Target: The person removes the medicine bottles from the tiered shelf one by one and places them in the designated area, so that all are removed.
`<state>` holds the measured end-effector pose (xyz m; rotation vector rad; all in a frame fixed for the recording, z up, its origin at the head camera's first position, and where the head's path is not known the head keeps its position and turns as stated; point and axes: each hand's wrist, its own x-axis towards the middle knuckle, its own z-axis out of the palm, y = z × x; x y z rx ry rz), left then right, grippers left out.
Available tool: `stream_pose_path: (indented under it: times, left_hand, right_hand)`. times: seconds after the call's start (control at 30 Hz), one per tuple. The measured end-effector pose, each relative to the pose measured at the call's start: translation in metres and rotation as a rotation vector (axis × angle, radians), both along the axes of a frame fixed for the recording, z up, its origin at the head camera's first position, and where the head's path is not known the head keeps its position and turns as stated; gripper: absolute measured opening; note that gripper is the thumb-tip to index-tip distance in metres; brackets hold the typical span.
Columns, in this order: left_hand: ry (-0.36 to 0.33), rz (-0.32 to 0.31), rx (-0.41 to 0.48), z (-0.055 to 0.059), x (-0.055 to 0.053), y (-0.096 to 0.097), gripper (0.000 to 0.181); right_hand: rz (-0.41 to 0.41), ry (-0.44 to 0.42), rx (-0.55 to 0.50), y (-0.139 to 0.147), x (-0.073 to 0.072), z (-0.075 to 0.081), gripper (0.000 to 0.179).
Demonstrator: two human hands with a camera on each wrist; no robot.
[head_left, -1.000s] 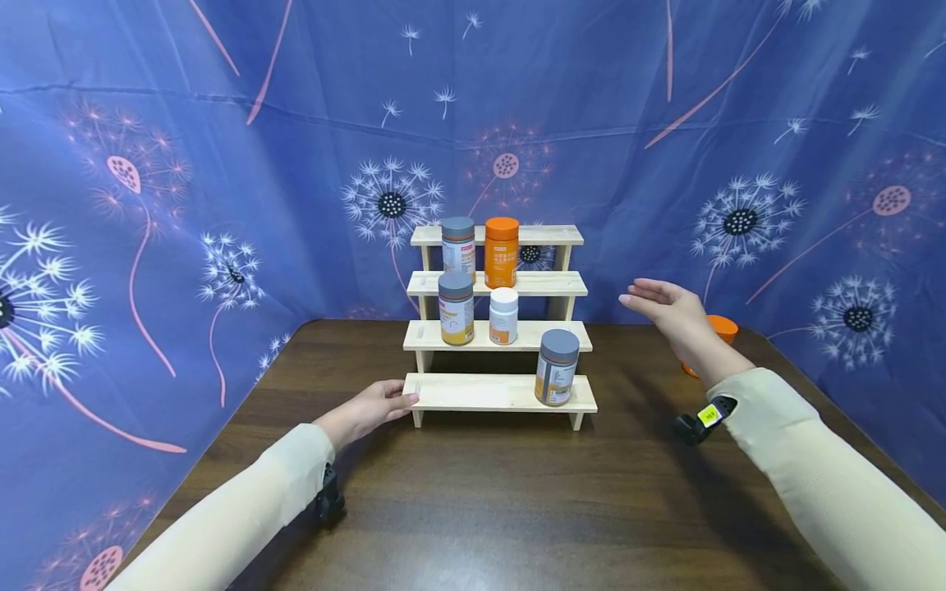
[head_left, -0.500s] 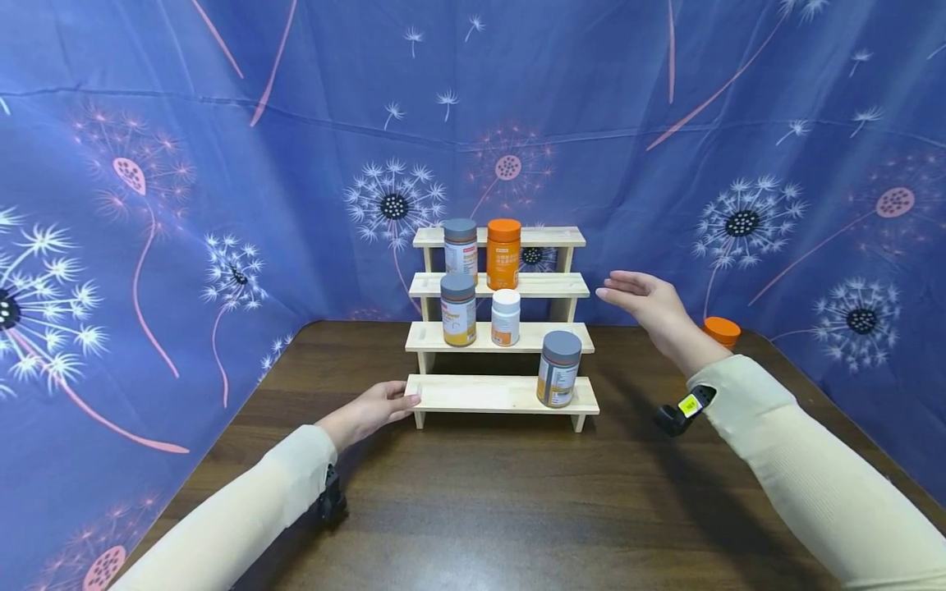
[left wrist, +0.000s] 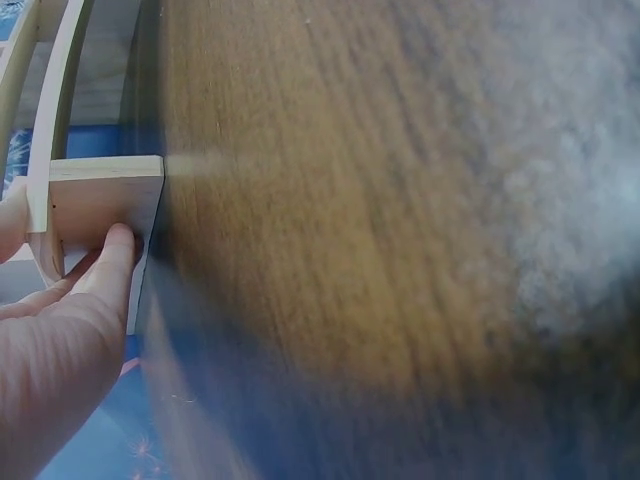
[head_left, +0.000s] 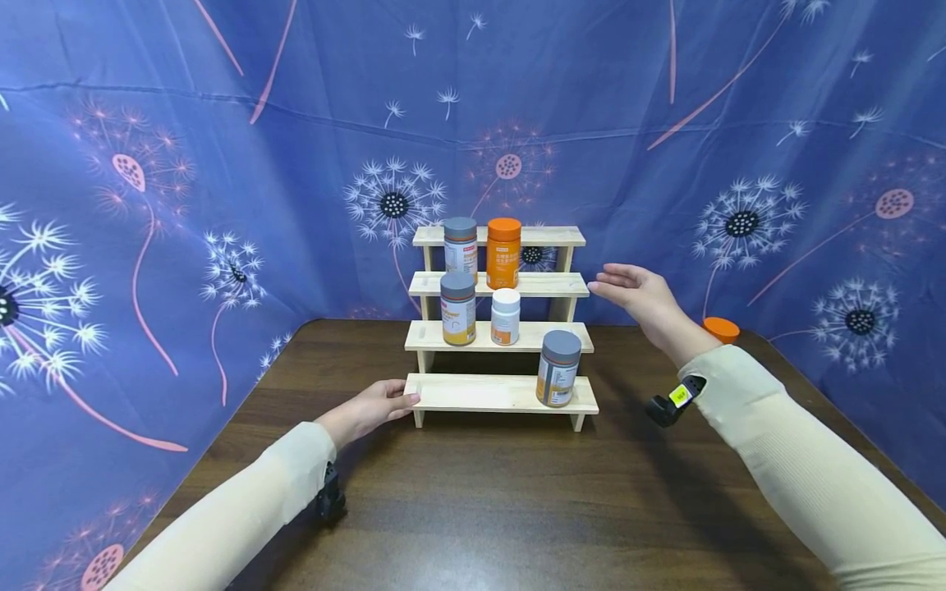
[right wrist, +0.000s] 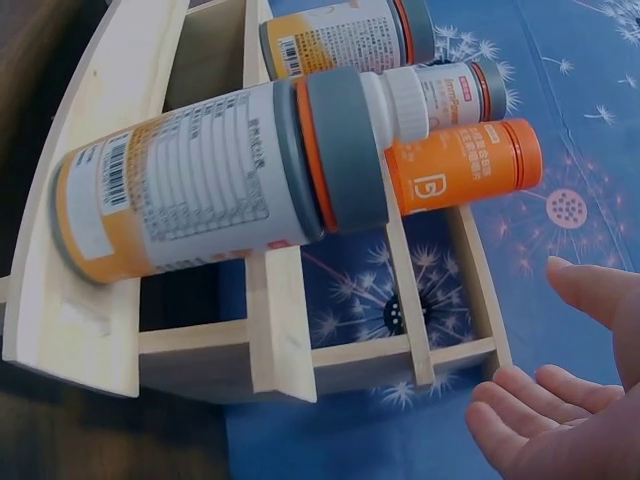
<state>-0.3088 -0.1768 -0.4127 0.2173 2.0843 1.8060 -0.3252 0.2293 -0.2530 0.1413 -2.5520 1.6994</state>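
A four-tier pale wooden display rack point(head_left: 473, 394) stands on the table. My left hand point(head_left: 373, 410) grips the left end of its bottom tier, thumb above and fingers curled beneath, as the left wrist view shows. A grey-lidded supplement jar point(head_left: 557, 369) sits at that tier's right end. One tier up are another grey-lidded jar point(head_left: 458, 310) and a small white bottle point(head_left: 506, 318). Above them stand a grey-lidded jar point(head_left: 461, 253) and an orange jar point(head_left: 503, 256). My right hand point(head_left: 650, 308) holds nothing, its fingers extended beside the third tier's right end.
Behind my right forearm an orange lid point(head_left: 721, 330) shows at the table's right side, the rest mostly hidden. The dark wooden table point(head_left: 473, 509) extends in front of the rack. A blue dandelion-print cloth point(head_left: 606, 123) hangs behind and at both sides.
My right hand has moved left and slightly up, away from the orange-lidded item and closer to the rack. The left hand keeps its grip on the bottom tier.
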Motion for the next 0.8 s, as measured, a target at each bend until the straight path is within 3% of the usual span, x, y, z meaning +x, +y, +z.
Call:
stream_pose_path:
  times: [0.8]
  left_hand:
    - [-0.006, 0.017, -0.014, -0.001, 0.000, 0.001, 0.052]
  right_hand:
    - [-0.066, -0.011, -0.054, -0.054, -0.029, 0.010, 0.073]
